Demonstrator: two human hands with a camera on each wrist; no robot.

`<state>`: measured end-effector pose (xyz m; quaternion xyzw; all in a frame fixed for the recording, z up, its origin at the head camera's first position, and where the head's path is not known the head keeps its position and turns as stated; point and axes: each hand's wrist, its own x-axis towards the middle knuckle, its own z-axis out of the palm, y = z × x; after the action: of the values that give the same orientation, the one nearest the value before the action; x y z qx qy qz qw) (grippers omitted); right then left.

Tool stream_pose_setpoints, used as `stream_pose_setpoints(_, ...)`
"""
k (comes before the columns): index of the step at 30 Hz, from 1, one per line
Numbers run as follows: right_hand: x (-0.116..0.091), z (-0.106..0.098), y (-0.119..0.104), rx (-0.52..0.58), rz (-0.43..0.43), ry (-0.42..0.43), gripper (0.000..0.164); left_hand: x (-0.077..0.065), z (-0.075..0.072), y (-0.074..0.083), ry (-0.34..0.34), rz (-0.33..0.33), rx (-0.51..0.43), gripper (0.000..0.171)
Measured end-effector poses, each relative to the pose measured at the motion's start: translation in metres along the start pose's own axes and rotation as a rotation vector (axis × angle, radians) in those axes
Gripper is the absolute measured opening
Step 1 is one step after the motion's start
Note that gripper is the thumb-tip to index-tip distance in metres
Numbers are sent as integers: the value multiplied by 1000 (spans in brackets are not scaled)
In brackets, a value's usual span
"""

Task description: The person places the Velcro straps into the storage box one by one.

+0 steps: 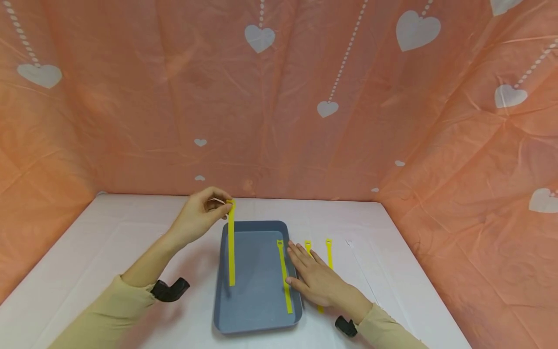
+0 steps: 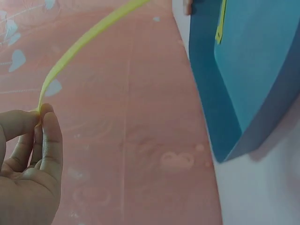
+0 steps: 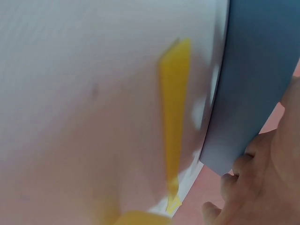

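Note:
My left hand [image 1: 196, 220] pinches a yellow hook-and-loop cable tie [image 1: 231, 252] by its slotted head, between thumb and fingers. The strap hangs down over the left side of a grey-blue tray [image 1: 257, 276]; in the left wrist view the strap [image 2: 75, 49] curves away from the fingertips. Inside the tray, along its right side, lies another yellow tie [image 1: 285, 281]. My right hand [image 1: 316, 278] lies with straight fingers at the tray's right rim, holding nothing. Partly under that hand on the table is a yellow tie [image 1: 308, 245].
Farther right, a second yellow tie [image 1: 329, 253] lies on the white table [image 1: 401, 271], its lower part hidden by the right hand. A thin line [image 1: 364, 271] runs along the tabletop beyond it. Orange sheeting [image 1: 279, 145] with white hearts encloses the back and sides.

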<state>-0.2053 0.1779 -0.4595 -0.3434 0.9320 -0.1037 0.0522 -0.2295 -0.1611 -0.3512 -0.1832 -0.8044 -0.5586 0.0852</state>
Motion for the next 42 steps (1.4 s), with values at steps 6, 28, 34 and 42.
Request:
stream_pose_setpoints(6,-1,-1,-1,9,6,-8,76,6,20,-9,-31,-52,-80,17)
stream_pose_setpoints(28,0,1,2,19,3,-19,77,17,74,-44,-160,-88,-148,13)
stream_pose_setpoints(34,0,1,2,19,-2,-20,77,19,85,-58,-179,-120,-103,14)
stream_pose_setpoints(42,1,2,3,14,4,-19,75,22,96,-76,-229,-154,-8,13)
